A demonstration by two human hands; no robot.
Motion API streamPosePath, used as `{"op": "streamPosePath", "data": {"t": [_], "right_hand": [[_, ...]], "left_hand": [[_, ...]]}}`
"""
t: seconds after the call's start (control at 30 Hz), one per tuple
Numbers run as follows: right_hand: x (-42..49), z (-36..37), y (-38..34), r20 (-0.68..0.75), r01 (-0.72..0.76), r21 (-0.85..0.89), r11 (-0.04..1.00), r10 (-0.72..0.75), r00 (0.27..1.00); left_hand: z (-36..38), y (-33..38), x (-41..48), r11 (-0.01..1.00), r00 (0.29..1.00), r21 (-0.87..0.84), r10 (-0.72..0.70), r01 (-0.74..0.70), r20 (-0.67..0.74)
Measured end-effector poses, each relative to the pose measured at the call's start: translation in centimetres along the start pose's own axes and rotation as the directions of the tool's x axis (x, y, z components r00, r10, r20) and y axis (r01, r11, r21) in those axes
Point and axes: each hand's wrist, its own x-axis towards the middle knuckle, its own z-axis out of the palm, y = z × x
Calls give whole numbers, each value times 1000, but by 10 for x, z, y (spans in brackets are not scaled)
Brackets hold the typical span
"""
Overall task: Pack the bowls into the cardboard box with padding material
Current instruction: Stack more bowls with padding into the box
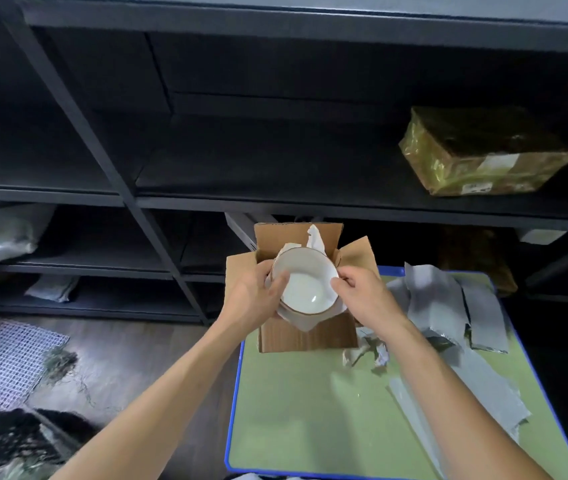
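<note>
With the left hand (255,295) gripping the bowl (305,284) at its left rim, thumb inside, hold it level over the open box (306,336) and its paper (315,239), then lower it squarely while the right hand (365,295) pinches the right rim.

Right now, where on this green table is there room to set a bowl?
The table is bare near-left, bordered by the cardboard box, the blue rim and the grey paper. The right side is crowded with paper; left hand and right hand hold the bowl over the box.
</note>
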Motion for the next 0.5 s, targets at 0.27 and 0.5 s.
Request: {"op": "streamPosePath", "data": {"t": [0.27,0.5], "right_hand": [[39,10,5,29,-67,-173,983,73,997],[48,29,10,125,-116,-156,981,136,983]], "left_hand": [[9,-13,46,941,985,336,83,-28,-150],[12,-26,51,910,996,410,-42,70,-75]]}}
